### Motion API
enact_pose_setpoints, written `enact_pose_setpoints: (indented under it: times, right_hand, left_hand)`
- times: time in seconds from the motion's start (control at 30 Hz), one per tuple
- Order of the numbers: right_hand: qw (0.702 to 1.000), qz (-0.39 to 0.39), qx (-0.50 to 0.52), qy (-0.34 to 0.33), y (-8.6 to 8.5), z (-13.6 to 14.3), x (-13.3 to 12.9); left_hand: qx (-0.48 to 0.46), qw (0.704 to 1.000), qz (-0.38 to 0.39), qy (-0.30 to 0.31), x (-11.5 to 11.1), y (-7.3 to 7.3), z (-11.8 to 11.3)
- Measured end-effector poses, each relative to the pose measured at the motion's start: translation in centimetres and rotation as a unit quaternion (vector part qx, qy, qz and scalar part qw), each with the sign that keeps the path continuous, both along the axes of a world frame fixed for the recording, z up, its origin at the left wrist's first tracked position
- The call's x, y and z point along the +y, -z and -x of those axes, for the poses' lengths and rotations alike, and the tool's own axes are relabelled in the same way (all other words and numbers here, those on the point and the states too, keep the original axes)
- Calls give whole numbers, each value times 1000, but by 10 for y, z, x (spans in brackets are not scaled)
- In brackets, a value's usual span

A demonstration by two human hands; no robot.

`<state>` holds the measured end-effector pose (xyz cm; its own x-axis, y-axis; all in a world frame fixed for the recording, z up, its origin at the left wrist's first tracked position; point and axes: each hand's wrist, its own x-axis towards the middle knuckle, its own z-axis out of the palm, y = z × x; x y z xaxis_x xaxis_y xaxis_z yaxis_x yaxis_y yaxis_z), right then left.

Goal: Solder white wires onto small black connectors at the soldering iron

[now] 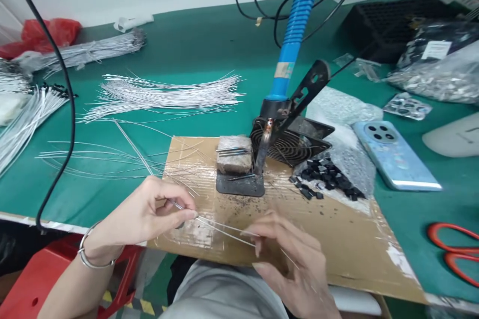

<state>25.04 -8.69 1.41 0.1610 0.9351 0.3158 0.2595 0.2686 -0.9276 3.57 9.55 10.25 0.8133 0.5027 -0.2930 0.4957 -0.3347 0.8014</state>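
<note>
My left hand [160, 212], with a metal bangle at the wrist, is closed in a pinch on a few thin white wires [220, 225]. The wires run rightward over the cardboard toward my right hand [288, 259], which is slightly blurred. Its thumb stands apart from the fingers, and the wire ends reach its fingertips; whether they touch is unclear. Just beyond my hands, a blue-handled soldering iron [286, 60] stands tip down on a dark metal base [239, 187]. A worn grey block [234, 154] bearing thin metal pieces sits beside the tip.
Loose wires [101, 159] lie left of the cardboard sheet [318, 239], with a large white wire bundle [168, 92] behind. Right are a fan [288, 142], small black pieces [329, 174], a phone [396, 154] and red-handled scissors [454, 249]. A black cable [71, 89] hangs at left.
</note>
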Motion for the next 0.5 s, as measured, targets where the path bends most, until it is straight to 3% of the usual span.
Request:
enact_pose_setpoints:
  times: [0.17, 0.5]
  right_hand:
    - [998, -33, -32, 42, -2, 7, 3]
    - [997, -23, -49, 56, 2, 11, 4]
  left_hand:
    - [13, 1000, -1, -7, -1, 4, 3]
    - [28, 999, -27, -14, -3, 4, 2]
